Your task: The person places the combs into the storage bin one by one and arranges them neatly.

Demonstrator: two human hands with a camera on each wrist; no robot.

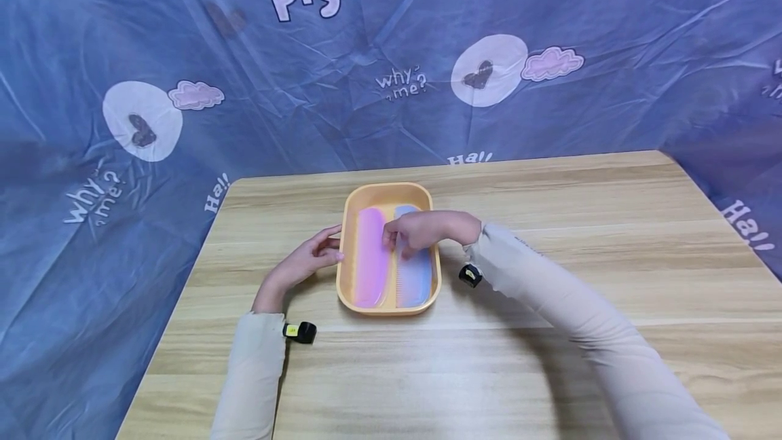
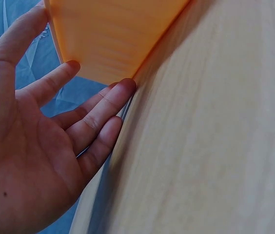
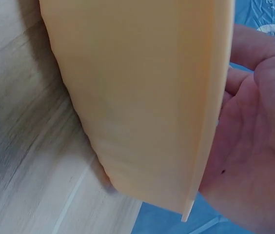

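A yellow-orange tray (image 1: pixel 346 290) stands on the wooden table in the head view. Inside it, side by side, lie a pink-purple comb (image 1: pixel 370 257) and a blue-and-pink comb (image 1: pixel 415 280) with its teeth toward the left. My left hand (image 1: pixel 311 257) is at the tray's left side; in the left wrist view its spread fingers (image 2: pixel 103 105) touch the tray's outer wall. My right hand (image 1: pixel 418 228) reaches over the right rim, its bent fingers and thumb above the blue-and-pink comb. Whether they pinch it is hidden; the tray wall (image 3: pixel 137 97) covers the fingertips in the right wrist view.
A pale wooden table (image 1: pixel 391 372) surrounds the tray. Behind and beside it hangs a blue printed cloth (image 1: pixel 366 114). A small black device (image 1: pixel 301 332) is on the left wrist, and another black device (image 1: pixel 470 276) is at the right wrist.
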